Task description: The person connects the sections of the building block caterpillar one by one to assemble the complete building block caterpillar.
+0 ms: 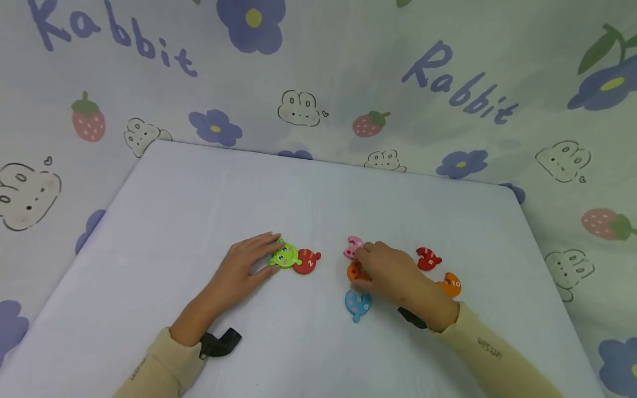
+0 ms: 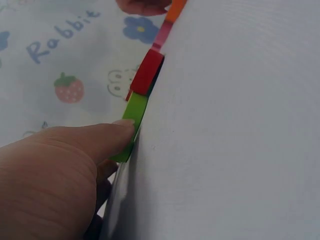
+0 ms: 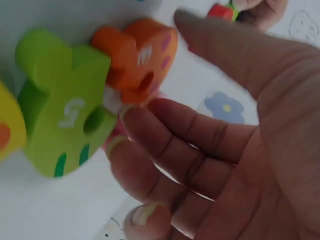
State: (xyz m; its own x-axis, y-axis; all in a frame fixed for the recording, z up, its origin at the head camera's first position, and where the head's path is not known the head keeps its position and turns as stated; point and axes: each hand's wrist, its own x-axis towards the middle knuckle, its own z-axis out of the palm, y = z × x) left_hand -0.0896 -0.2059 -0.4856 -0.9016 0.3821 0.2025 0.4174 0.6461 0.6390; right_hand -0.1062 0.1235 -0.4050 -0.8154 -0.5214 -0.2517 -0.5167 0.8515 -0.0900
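My left hand [image 1: 244,273] pinches a green animal-face puzzle piece [image 1: 285,256] between thumb and fingers; in the left wrist view the thumb presses its edge. Joined to its right is a red round piece [image 1: 306,261] numbered 2. My right hand [image 1: 393,273] hovers around an orange spotted piece [image 1: 354,271], numbered 3 in the right wrist view. There the blurred thumb stands apart from the loosely bent fingers, with the fingertips close beside that piece. A pink piece [image 1: 353,247] lies just beyond it, and a blue spotted piece [image 1: 357,303] lies nearer to me.
Right of the right hand lie a red piece [image 1: 427,258] and an orange piece [image 1: 452,284] numbered 10. The right wrist view shows a green piece [image 3: 65,110] numbered 5 and a yellow piece [image 3: 9,125]. A white table [image 1: 199,188] meets a printed curtain [image 1: 328,72].
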